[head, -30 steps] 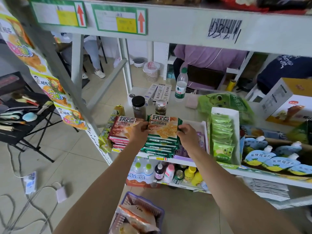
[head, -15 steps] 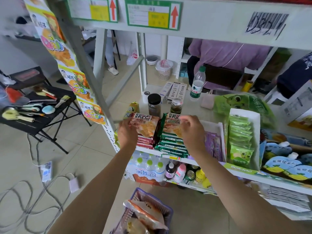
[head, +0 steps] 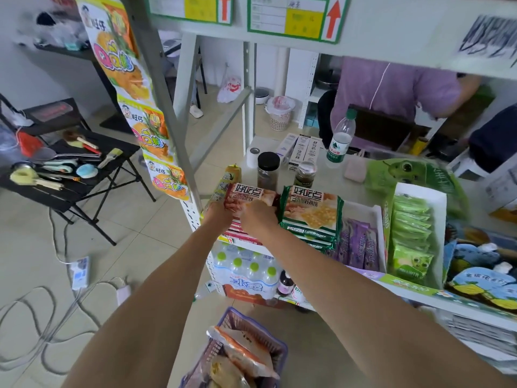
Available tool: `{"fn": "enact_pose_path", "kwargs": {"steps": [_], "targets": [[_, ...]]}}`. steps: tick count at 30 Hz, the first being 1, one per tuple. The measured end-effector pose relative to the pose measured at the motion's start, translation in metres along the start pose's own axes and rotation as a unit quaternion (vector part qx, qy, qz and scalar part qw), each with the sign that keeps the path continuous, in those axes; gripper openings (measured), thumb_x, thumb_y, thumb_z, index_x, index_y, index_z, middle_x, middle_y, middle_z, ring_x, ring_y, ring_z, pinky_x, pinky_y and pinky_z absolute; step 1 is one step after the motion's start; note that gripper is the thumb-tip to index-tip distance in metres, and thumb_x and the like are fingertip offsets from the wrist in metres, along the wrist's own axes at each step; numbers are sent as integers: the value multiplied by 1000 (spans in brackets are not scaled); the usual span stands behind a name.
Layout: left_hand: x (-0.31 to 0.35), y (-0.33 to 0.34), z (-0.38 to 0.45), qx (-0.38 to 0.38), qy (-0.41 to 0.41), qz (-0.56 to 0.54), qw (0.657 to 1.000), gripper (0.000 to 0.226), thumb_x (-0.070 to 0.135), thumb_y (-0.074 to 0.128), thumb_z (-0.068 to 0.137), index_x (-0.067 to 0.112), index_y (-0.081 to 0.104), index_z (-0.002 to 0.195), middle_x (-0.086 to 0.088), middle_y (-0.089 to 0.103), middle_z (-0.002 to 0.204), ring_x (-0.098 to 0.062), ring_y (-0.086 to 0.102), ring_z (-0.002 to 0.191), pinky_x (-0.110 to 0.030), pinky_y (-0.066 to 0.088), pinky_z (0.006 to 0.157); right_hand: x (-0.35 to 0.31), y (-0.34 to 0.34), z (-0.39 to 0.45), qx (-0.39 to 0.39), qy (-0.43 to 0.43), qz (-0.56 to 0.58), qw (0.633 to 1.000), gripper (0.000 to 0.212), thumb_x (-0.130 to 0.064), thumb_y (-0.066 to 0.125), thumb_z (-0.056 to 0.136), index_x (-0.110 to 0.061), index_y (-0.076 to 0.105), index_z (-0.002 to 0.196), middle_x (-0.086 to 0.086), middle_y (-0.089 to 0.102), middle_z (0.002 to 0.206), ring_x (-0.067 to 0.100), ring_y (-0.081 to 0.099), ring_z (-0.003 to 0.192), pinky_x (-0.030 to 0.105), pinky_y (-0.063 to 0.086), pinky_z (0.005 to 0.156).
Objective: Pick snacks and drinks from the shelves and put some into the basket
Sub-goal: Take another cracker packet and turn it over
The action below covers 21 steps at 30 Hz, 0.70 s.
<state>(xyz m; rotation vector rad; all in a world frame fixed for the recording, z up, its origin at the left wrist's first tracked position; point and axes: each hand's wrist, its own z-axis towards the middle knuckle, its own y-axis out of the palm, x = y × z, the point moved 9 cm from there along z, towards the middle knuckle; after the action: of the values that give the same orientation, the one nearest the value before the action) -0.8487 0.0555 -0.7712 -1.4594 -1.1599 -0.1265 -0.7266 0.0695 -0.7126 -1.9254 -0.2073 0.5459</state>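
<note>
Both hands meet at the shelf's left end, the left hand (head: 216, 212) and right hand (head: 256, 217) gripping the top red biscuit pack (head: 249, 196) of its stack, probably to lift it toward the purple basket (head: 275, 343) on the floor below.

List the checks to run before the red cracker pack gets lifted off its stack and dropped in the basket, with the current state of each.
1. Both hands on the top red cracker pack: ok; left hand and right hand are at its near edge.
2. Firm grip: cannot tell; fingers blurred.
3. Green cracker stack beside it undisturbed: ok.
4. Basket below the arms: ok.
5. Room in the basket: cannot tell; snack bags already fill the visible part.
</note>
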Motion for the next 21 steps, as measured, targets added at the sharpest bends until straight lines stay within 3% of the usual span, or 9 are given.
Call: {"fn": "enact_pose_path", "kwargs": {"steps": [4,6,10,12,15,18,21], "targets": [[-13,4,12,5,-12,-62,998,37,17,46,75,14,69,104,-15,71,100,-36,66,97,-46,54,89,15,17,7,-20,97,148,984,39,-9,40,93,4,50,128,23,54,129,38,55,116,45,50,97],[-7,-6,-4,18,-32,-76,996,32,16,49,82,11,65,109,-15,70,102,-36,65,97,-45,54,88,21,22,4,-10,134,227,965,47,-14,43,93,2,38,138,24,48,136,39,55,116,43,52,92],[-2,-25,-34,75,-40,-115,990,24,13,49,95,9,52,119,-10,61,97,-34,62,92,-38,48,77,29,31,9,32,129,323,937,51,-24,50,85,-10,46,134,12,60,127,33,62,105,41,55,85],[-3,-29,-42,96,-34,-161,982,24,16,50,94,12,51,118,-13,67,100,-37,65,91,-44,53,79,30,24,-1,65,121,359,923,42,-19,50,89,-9,49,130,7,64,121,31,65,101,40,55,81],[-4,-32,-52,107,-8,-238,965,29,27,50,87,15,50,113,-13,69,100,-38,66,89,-53,55,80,36,5,-28,120,123,400,900,41,-9,46,96,-12,45,136,5,56,131,29,62,109,42,53,87],[-2,-37,-71,122,25,-293,948,21,20,51,87,18,50,108,-6,67,94,-37,66,89,-57,55,79,47,-17,-47,211,97,433,871,39,-1,43,97,-12,50,134,3,55,135,19,57,117,26,47,87],[2,-41,-93,128,48,-361,923,18,11,53,91,20,50,106,-13,67,100,-38,66,93,-55,55,81,61,-38,-64,266,64,484,832,36,2,51,95,-9,53,129,6,63,123,8,58,98,8,43,74]]}}
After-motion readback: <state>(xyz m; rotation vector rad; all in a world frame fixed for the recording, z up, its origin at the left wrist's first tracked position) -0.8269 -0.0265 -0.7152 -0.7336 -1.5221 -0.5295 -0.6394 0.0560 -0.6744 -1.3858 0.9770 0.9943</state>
